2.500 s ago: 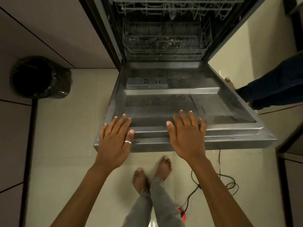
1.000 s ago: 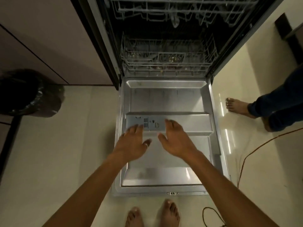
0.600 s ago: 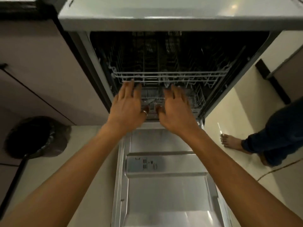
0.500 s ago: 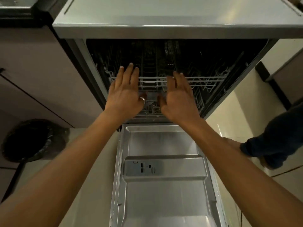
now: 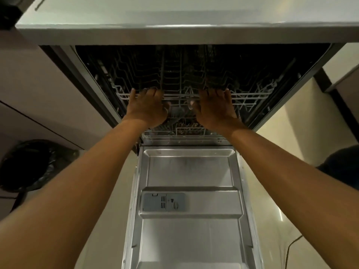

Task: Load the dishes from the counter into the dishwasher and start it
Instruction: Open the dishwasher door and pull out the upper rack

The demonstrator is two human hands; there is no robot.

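the dishwasher point(image 5: 303, 78) sits under the counter point(image 5: 174, 20) with its door point(image 5: 188, 239) folded down flat toward the person. both arms reach in over the door. the left hand point(image 5: 147, 108) and right hand point(image 5: 214, 109) each grasp the front rail of the upper rack point(image 5: 252, 95), fingers hooked over the wire, hands a little apart. the lower rack point(image 5: 190, 133) shows just below them; what it holds is too dim to tell. a grey soap dispenser point(image 5: 163, 201) sits on the door's inner face. a dark bin point(image 5: 33, 166) stands on the floor at left.
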